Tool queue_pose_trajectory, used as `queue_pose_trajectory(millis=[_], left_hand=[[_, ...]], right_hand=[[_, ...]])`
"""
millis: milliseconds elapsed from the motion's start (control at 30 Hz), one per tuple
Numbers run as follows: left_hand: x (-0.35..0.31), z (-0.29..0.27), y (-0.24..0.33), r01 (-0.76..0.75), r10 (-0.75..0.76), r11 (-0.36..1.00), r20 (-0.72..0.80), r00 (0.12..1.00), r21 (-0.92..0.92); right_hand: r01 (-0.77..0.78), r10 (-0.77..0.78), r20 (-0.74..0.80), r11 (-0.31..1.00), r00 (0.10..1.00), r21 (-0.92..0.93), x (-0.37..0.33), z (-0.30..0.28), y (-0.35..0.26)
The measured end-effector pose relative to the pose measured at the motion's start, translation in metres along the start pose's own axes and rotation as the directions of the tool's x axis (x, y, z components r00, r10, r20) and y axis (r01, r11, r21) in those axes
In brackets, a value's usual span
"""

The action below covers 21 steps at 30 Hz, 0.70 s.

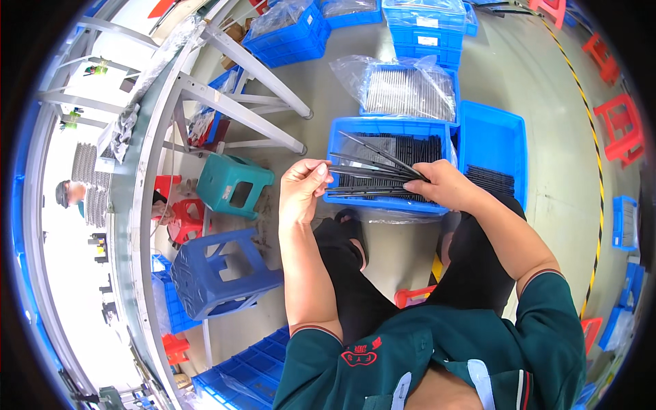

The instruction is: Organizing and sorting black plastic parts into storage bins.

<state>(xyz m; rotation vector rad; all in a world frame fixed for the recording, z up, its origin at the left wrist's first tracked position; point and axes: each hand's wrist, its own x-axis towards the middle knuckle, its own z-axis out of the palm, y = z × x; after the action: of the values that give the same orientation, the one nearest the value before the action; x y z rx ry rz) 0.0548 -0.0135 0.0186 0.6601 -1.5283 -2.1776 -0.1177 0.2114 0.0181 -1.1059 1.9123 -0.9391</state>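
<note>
Dark green shirt (465, 338) nearest, black trousers (355, 294) spread beyond it. Leftmost, a long workbench (127, 212); then a blue stool (205, 270) and a green stool (225, 184) crowding its side. Blue crate (396, 125) of dark strips blocks the floor ahead; blue bin (492, 137) just right of it, red stool (618, 126) well beyond. Left hand (303, 186): thumb and fingertips together at ends of thin black rods (372, 164). Right hand (441, 184): closed around their gathered other end, above the crate.

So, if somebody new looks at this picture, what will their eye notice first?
Probably the fan of black strips spread from the right hand, over a blue crate of similar strips, with the left hand at their other ends. Next, perhaps the green stool at left and the yellow-black floor line curving along the right.
</note>
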Motion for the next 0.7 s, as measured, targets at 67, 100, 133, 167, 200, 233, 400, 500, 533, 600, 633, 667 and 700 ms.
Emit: queue_pose_trajectory(millis=[67,100,133,167,200,233,400,500,533,600,633,667,700], left_hand=[[-0.001,-0.003,0.000,0.011,-0.011,1.000,0.021,1.000,-0.011],[0.000,-0.002,0.000,0.012,-0.012,1.000,0.022,1.000,-0.010],[0.000,-0.002,0.001,0.021,-0.021,1.000,0.030,0.999,-0.010],[0.000,-0.001,0.001,0.030,-0.029,1.000,0.038,0.999,-0.010],[0.000,-0.001,0.001,0.030,-0.030,0.999,0.038,0.999,-0.010],[-0.001,0.000,0.000,0.013,-0.012,1.000,0.040,0.999,-0.007],[0.000,0.003,-0.007,0.073,-0.016,0.958,0.204,0.979,-0.278],[-0.003,0.008,-0.005,0.017,-0.016,1.000,0.053,0.998,-0.012],[-0.001,0.008,-0.006,0.028,-0.030,0.998,0.038,0.999,0.048],[0.002,0.003,-0.003,0.052,-0.056,0.997,0.087,0.995,0.052],[0.001,0.001,-0.002,0.073,-0.081,0.996,0.136,0.987,0.059],[0.000,0.001,-0.002,0.075,-0.082,0.996,0.134,0.988,0.057],[0.001,0.001,-0.002,0.067,-0.079,0.994,0.130,0.988,0.090]], right_hand=[[0.002,-0.002,0.004,1.000,1.000,0.016,-0.001,-0.001,0.000],[0.006,-0.006,0.012,1.000,1.000,0.029,-0.001,-0.001,0.000],[0.005,-0.005,0.011,1.000,1.000,0.029,-0.001,-0.001,0.001],[0.019,-0.019,0.005,1.000,1.000,0.018,-0.001,-0.001,0.002],[0.034,-0.034,0.001,0.999,0.999,0.006,-0.002,-0.001,0.003],[0.033,-0.033,0.001,0.999,0.999,0.007,-0.002,-0.001,0.003],[0.060,-0.061,0.018,0.997,0.998,0.048,-0.004,-0.003,-0.001],[0.011,-0.013,0.017,0.996,1.000,0.092,-0.005,-0.004,-0.005],[0.010,-0.011,0.017,0.996,1.000,0.093,-0.005,-0.003,-0.004],[0.038,-0.039,0.008,0.999,0.999,0.037,-0.003,-0.002,-0.002],[0.037,-0.038,0.011,0.999,0.999,0.037,-0.004,-0.001,-0.001],[0.019,-0.021,0.029,0.999,0.999,0.046,-0.004,-0.001,-0.001],[0.002,-0.004,0.045,0.998,0.999,0.055,-0.004,-0.001,-0.001]])
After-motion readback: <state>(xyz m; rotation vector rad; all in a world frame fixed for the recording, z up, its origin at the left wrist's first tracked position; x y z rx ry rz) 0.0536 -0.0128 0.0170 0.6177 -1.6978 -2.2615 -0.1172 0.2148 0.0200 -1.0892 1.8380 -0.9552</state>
